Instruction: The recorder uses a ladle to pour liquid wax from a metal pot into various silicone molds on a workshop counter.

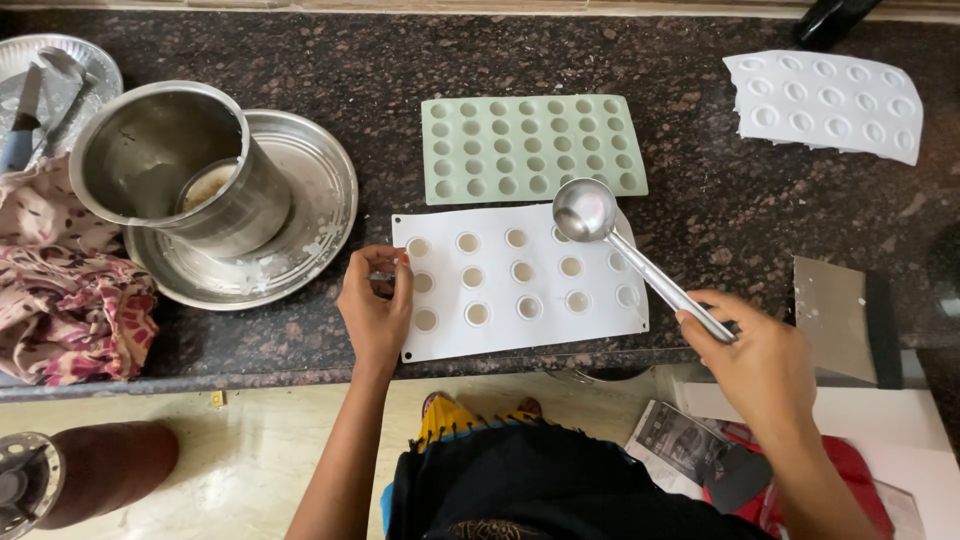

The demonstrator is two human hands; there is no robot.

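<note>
The right hand (762, 352) grips a steel ladle (586, 211) by its handle, its bowl hovering over the top right of the white mould (520, 330) on the counter (700, 200). The left hand (375, 305) pinches the mould's left edge, fingers curled. Most of its cavities look filled with pale batter — this sheet seems nearly done. The green mould (530, 148) behind it and a second white one (825, 103) far right look empty. The steel pot (180, 170) — tilted on its plate (320, 200) — seems almost drained.
</note>
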